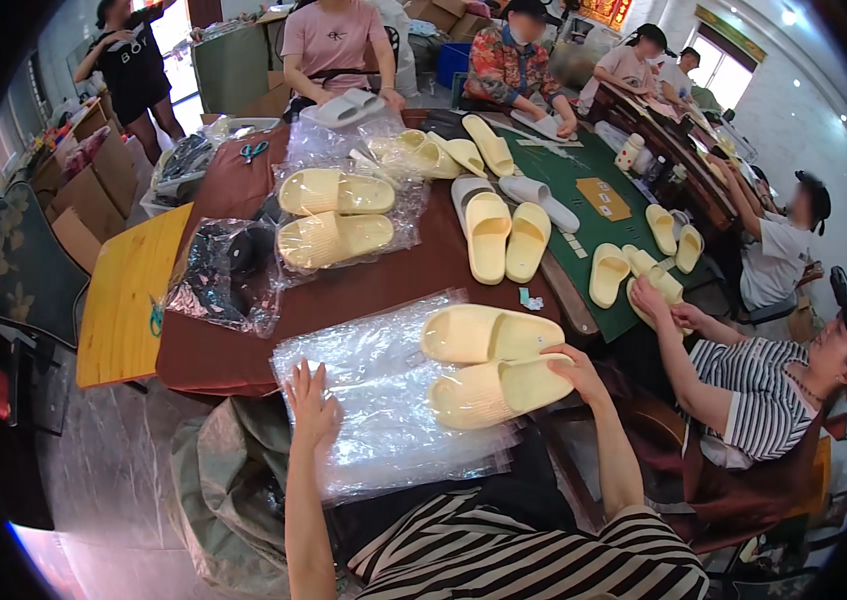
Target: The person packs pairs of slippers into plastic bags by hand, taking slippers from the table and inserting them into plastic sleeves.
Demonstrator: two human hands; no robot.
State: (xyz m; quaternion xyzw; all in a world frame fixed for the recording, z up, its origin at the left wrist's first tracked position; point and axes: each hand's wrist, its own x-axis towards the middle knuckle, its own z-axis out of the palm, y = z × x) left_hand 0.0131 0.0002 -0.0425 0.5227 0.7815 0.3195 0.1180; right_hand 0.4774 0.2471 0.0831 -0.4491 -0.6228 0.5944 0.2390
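Fingers spread, my left hand [312,402] lies on the left side of a stack of clear plastic bags [374,430] at the table's near edge. My right hand [578,374] grips the heel end of a pale yellow slipper [494,390], its toe pointing left over the bags. Just beyond it a matching slipper [489,333] lies alongside, toe also to the left; whether my right fingers touch that one too, I cannot tell. Farther off, another yellow pair [334,215] rests on clear plastic.
A brown cloth [214,350] covers the table, with a green mat [584,190] at the right. Several yellow and grey slippers [509,235] stand mid-table. A bagged black item [244,255] lies left, near a yellow board [134,300]. A co-worker [764,390] handles slippers at right; others sit opposite.
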